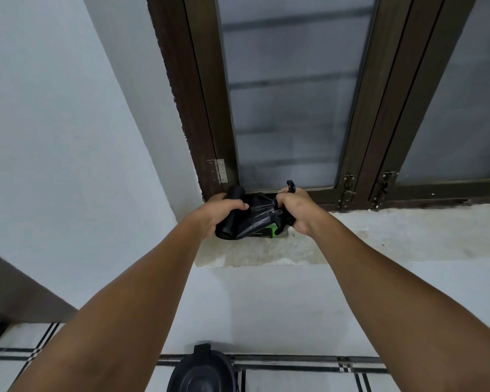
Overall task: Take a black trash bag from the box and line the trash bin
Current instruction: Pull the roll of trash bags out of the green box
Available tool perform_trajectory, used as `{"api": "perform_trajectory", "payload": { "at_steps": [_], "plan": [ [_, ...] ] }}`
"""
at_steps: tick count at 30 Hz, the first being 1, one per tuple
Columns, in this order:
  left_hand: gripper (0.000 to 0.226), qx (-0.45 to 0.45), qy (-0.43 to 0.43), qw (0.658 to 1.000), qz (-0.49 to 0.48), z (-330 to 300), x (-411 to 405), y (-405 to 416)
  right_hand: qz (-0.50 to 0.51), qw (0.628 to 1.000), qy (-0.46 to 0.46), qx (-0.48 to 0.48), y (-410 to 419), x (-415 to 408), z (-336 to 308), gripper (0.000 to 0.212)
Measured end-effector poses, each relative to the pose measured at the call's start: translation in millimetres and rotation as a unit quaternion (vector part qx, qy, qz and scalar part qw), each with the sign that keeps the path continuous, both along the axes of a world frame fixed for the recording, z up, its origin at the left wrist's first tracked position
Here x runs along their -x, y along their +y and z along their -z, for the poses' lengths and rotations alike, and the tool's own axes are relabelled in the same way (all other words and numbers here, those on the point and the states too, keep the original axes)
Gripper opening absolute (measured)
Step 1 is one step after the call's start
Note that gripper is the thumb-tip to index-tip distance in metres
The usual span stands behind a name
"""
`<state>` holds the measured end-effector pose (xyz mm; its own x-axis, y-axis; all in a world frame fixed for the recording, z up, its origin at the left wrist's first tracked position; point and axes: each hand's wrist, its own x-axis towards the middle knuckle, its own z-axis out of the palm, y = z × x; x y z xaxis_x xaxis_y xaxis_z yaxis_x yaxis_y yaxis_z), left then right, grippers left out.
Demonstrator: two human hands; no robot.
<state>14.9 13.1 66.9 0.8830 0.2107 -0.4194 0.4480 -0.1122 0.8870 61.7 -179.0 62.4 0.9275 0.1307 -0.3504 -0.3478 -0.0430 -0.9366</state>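
Both my arms reach up to a concrete window sill (393, 236). My left hand (219, 215) grips a black roll of trash bags (232, 216), held upright and slightly tilted. A sheet of black trash bag (259, 213) stretches from the roll to my right hand (296, 210), which is closed on its bunched end. Beneath the stretched bag a green and black box (268, 232) lies on the sill, mostly hidden. The black trash bin (203, 372) stands on the floor below, at the bottom edge of the view.
A dark-framed window with frosted glass (289, 94) rises right behind the sill, with metal latches (348, 190) at its base. A white wall (54, 137) closes in on the left. The floor is white tile with black lines (294, 363).
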Motion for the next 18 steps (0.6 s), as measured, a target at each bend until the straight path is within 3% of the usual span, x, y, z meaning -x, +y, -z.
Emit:
{"api": "perform_trajectory", "payload": {
  "at_steps": [3, 6, 7, 11, 14, 18],
  "plan": [
    [0.056, 0.005, 0.002, 1.0, -0.007, -3.3, 0.5, -1.7, -0.009, 1.0, 0.022, -0.011, 1.6, -2.9, 1.9, 0.023],
    [0.045, 0.009, -0.002, 1.0, -0.008, -5.3, 0.5, -1.8, -0.085, 0.996, 0.021, 0.025, -0.2, -3.4, 3.5, 0.069],
    [0.044, 0.01, -0.003, 1.0, -0.007, -5.2, 0.3, -1.6, -0.118, 0.991, 0.0, 0.067, -0.7, -2.6, 4.0, 0.073],
    [0.044, 0.01, 0.002, 1.0, -0.002, -4.0, -0.3, -2.0, -0.13, 0.975, -0.069, 0.165, 1.7, -1.0, 6.2, 0.037],
    [0.037, 0.004, 0.003, 1.0, -0.003, -3.2, -1.7, -1.9, -0.121, 0.982, -0.059, 0.133, 1.9, -0.5, 3.3, 0.018],
    [0.034, 0.005, 0.003, 1.0, -0.013, -3.2, -2.8, -2.8, -0.105, 0.99, -0.034, 0.087, 1.2, -1.1, 5.5, 0.012]
  ]
}}
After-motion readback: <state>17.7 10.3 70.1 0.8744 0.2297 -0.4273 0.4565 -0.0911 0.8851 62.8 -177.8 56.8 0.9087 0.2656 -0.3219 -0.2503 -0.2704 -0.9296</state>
